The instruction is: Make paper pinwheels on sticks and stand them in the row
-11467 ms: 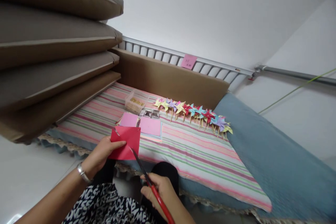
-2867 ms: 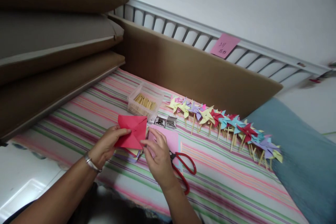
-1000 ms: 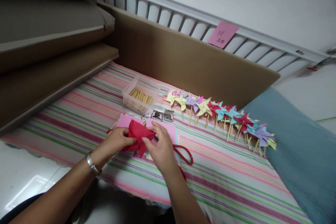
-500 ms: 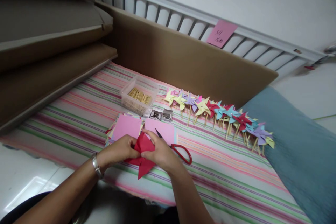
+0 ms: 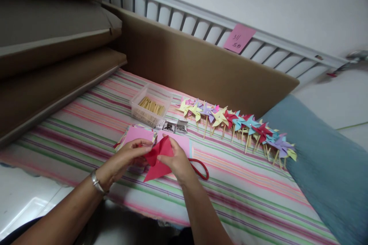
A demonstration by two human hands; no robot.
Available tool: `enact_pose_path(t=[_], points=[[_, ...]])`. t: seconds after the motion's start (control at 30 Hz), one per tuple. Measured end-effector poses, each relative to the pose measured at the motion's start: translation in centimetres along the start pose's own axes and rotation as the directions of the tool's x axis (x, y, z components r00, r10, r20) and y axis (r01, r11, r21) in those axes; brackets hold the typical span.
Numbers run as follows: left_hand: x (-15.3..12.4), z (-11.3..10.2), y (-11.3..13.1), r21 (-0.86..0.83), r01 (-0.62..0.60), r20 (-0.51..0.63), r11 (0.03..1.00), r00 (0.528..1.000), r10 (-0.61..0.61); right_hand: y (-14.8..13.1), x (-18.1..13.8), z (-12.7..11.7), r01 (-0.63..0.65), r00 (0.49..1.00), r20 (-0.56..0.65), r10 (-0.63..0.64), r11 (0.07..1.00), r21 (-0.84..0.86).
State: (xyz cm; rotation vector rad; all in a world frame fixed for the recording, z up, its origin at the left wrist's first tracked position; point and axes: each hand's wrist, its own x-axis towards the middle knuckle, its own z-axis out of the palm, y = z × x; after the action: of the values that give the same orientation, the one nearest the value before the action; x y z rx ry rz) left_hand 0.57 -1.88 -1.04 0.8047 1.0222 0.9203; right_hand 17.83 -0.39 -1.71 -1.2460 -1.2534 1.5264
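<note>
A sheet of red paper (image 5: 159,162), cut and partly folded in toward its middle, is raised above the striped cloth. My right hand (image 5: 179,162) grips it, thumb pressed on the front near the centre and fingers behind. At its left edge is my left hand (image 5: 130,157), fingers loosely curved and apart, touching or very near the paper. Pink paper squares (image 5: 140,134) lie in stacks just beyond my hands. Scissors with red handles (image 5: 202,168) rest beside my right wrist, their blades hidden behind the hand.
A clear plastic box (image 5: 138,111) holds many short wooden sticks (image 5: 151,105). Two small open boxes (image 5: 181,125) contain dark metal bits. Finished paper pinwheels (image 5: 220,116) on sticks stretch to the right. A brown board (image 5: 195,55) stands along the back; wrapped slabs (image 5: 57,72) are stacked left.
My left hand has loosened its pinch and shifted left. The red paper has turned and tilted in my right hand. The scissor blades have gone out of sight.
</note>
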Motion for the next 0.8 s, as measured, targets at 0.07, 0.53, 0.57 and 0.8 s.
enact_pose_path(t=[0.07,0.53,0.57,0.8], points=[[-0.2,0.4,-0.1,-0.093,0.001,0.037,0.996,0.999,0.003,0.3,0.3,0.3,0.036,0.996,-0.084,-0.029,0.997,0.075],[0.6,2.1,-1.5,-0.246,-0.011,-0.088,0.969,0.996,-0.011,1.3,0.6,2.2,0.165,0.960,-0.246,-0.135,0.981,0.106],[0.6,2.1,-1.5,-0.250,-0.014,-0.090,0.968,0.996,-0.009,1.3,0.6,2.3,0.165,0.960,-0.244,-0.134,0.980,0.112],[1.0,0.7,-1.2,-0.249,-0.045,-0.185,0.967,0.983,-0.002,1.2,0.1,2.2,0.128,0.981,-0.151,-0.122,0.991,0.031]])
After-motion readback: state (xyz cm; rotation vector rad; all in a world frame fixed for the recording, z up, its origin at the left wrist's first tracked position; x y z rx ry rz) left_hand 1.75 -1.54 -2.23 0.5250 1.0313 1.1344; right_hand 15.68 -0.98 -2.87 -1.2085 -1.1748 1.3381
